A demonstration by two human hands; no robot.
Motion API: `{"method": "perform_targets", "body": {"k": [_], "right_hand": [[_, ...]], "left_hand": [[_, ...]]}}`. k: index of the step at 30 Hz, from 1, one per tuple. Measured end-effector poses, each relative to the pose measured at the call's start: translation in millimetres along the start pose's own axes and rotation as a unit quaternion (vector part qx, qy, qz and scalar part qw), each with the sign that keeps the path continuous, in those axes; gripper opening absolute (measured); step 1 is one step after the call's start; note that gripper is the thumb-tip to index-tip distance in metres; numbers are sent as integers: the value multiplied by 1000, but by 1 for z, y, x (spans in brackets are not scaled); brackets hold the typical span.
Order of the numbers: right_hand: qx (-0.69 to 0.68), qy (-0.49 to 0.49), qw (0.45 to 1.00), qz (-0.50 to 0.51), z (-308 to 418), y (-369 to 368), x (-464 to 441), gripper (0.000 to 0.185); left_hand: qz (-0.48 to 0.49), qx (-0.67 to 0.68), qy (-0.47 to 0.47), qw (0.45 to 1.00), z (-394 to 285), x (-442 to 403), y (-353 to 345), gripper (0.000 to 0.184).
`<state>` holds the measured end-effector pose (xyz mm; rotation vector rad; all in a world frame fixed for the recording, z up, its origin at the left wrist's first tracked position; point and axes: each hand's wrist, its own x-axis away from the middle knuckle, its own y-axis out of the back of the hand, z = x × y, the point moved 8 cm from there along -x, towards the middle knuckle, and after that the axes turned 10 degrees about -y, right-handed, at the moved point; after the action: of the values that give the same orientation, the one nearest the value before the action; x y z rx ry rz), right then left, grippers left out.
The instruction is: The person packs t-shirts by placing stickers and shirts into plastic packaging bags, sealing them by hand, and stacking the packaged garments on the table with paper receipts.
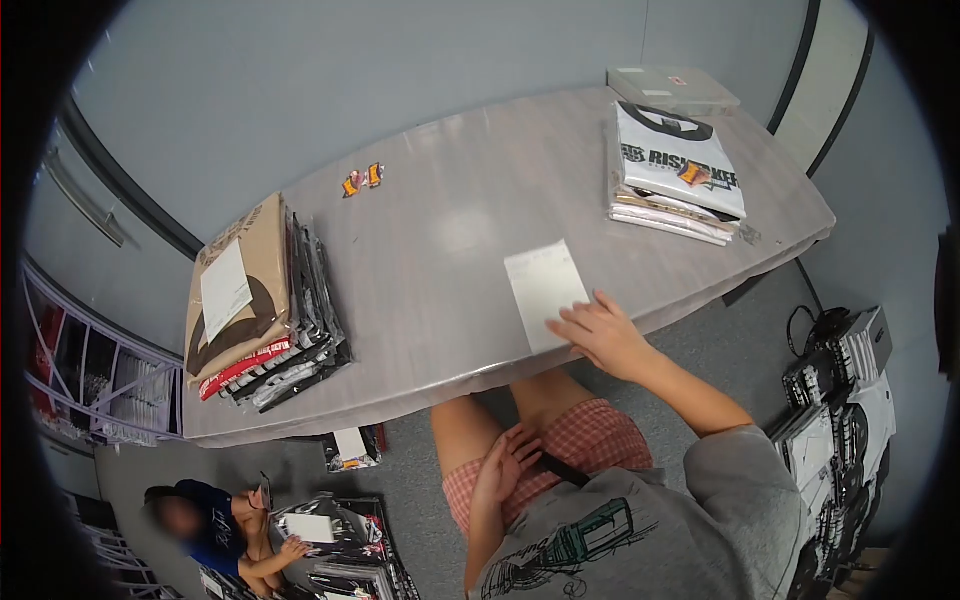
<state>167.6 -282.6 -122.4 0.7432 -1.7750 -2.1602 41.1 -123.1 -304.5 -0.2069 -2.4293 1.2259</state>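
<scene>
My right hand [600, 338] rests at the table's front edge, its fingers apart and touching the lower right of a pale paper sheet [548, 290]. The sheet lies flat on the grey table [430, 260]. My left hand [507, 462] lies over my lap with its fingers stretched out, holding nothing. A stack of bagged shirts [675, 165] with a white one on top is at the table's back right. Another stack of bagged clothes [240, 310], with a white paper [226, 288] on its brown top item, stands at the left.
Two small orange stickers [362, 181] lie near the table's back edge. A clear box [675, 90] sits behind the right stack. At lower left, a person [215, 525] sits beside bagged goods [345, 535] on the floor. More stacks [840, 430] stand at right.
</scene>
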Motion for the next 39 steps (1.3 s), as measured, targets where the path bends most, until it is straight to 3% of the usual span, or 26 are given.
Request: {"method": "perform_targets", "body": {"k": [1,3,5,6,7,8,9,11,12,14,16,19,20,22,25,27,28,30,35,36,38,39], "right_hand": [[1,-2,1000,-1,-3,6,3,54],[-41,78,993,-74,6,47,14,31],[42,132,954,-265,1,112,20,21],[68,24,951,-301,-46,104,18,21],[55,-49,948,-310,-60,146,13,20],[251,-24,900,-355,-86,151,21,22],[238,32,833,-499,-71,193,22,24],[217,-83,834,-500,-112,217,1,27],[206,-72,837,-502,-135,210,0,27],[50,-292,916,-272,-232,165,-25,28],[23,-387,920,-53,-250,130,-39,30],[92,-415,905,1,-237,132,-55,35],[88,-400,912,2,-221,126,-69,35],[113,-253,944,-180,-155,137,-105,39],[-105,-5,980,-169,2,130,-154,49],[-161,107,978,-80,101,117,-176,53],[-173,191,960,-106,142,111,-185,58],[-190,250,944,-96,210,97,-210,66],[-156,226,960,-47,297,59,-279,87],[-160,234,958,-49,305,58,-287,87],[-61,226,969,78,313,35,-293,89],[-70,222,970,64,313,36,-291,71]], "left_hand": [[4,0,0,1000,0,-1,-1,45],[7,8,7,1000,1,-4,-2,45],[6,18,13,1000,1,-5,-3,45],[3,1,20,1000,1,-6,-4,45],[-3,-16,25,1000,1,-6,-4,45],[-6,-11,20,1000,0,-7,-4,45],[0,-4,26,1000,2,-8,-4,45],[-2,8,16,1000,0,-8,-1,45],[2,11,22,1000,1,-8,-1,46],[1,18,12,1000,-1,-7,0,46],[13,34,23,999,1,-5,-1,46],[4,35,22,999,1,-6,0,46],[-5,39,7,999,-1,-6,3,46],[9,37,27,999,3,-9,2,45],[12,37,28,999,1,-11,-2,46],[22,35,29,999,4,-10,-1,46],[16,36,20,999,3,-10,0,46],[17,36,34,999,6,-8,-1,45],[17,48,9,999,9,-6,6,44],[12,47,1,999,9,-6,9,44],[19,52,6,998,11,-5,8,43],[33,55,6,998,11,-5,5,43]]}}
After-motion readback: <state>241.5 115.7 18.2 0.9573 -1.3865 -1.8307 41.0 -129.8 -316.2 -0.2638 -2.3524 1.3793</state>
